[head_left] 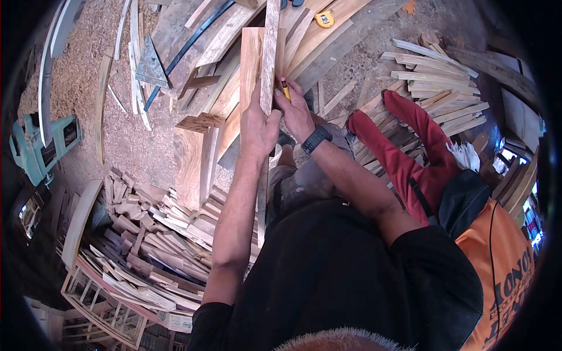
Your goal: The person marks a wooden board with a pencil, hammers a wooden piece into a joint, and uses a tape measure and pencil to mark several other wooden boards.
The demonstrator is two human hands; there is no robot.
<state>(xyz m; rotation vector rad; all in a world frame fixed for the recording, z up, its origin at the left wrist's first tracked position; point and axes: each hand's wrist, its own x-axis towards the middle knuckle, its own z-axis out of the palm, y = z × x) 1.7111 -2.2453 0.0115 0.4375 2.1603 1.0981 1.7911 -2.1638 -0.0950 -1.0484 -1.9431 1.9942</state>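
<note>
My left hand [257, 126] grips a long narrow wooden strip [269, 52] that runs up and away from me. It lies over a wider board [250, 58]. My right hand [295, 111], with a black watch on the wrist, holds a yellow pencil [285, 89] with its tip against the right edge of the strip. The lower end of the strip passes down beside my left forearm.
A yellow tape measure [324, 19] lies on planks at the top. A metal square [151, 65] rests at upper left. Offcut piles [146, 234] sit at left and slats [439, 82] at right. A person in red trousers [413, 158] stands close on my right. Sawdust covers the floor.
</note>
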